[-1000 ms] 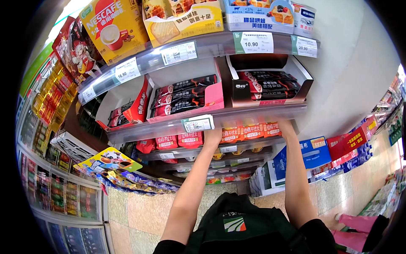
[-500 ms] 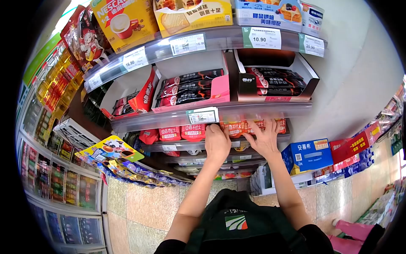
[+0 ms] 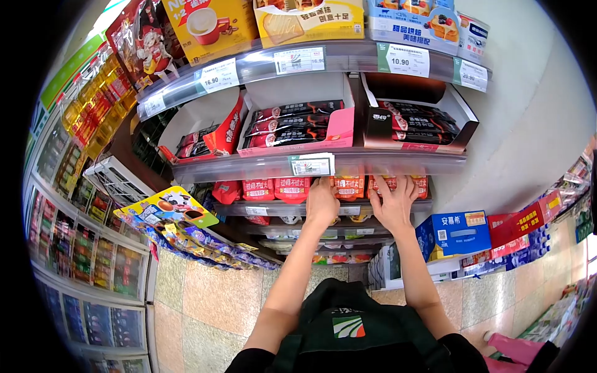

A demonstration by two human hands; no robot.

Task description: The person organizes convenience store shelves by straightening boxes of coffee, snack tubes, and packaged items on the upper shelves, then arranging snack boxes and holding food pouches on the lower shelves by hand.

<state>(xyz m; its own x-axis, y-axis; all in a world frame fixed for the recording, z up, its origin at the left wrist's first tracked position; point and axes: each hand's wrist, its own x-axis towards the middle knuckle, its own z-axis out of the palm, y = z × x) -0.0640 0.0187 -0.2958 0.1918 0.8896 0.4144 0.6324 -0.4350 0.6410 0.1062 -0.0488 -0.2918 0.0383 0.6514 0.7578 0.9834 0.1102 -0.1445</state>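
Observation:
My left hand [image 3: 322, 204] reaches under the shelf lip, fingers bent together between a red packet [image 3: 292, 190] and an orange-red packet [image 3: 349, 187]. Its fingertips are partly hidden, so I cannot tell what they grip. My right hand [image 3: 394, 206] lies with fingers apart and slightly bent over the front of another red packet [image 3: 421, 185] at the right end of the row. More red packets [image 3: 257, 189] stand in line to the left, their tops hidden beneath the shelf above.
Above the hands, a shelf edge [image 3: 249, 165] carries open boxes of stick sachets [image 3: 292, 121]. A hanging snack rack [image 3: 186, 227] juts out at left. Blue cartons [image 3: 457, 231] stand at lower right, beside the white wall [image 3: 522, 124]. Lower shelves continue below.
The view has shifted, so the shelves appear farther right. My right hand's fingers are more bent over the red packet, and a gap shows beside the orange-red one. My left hand stays between packets.

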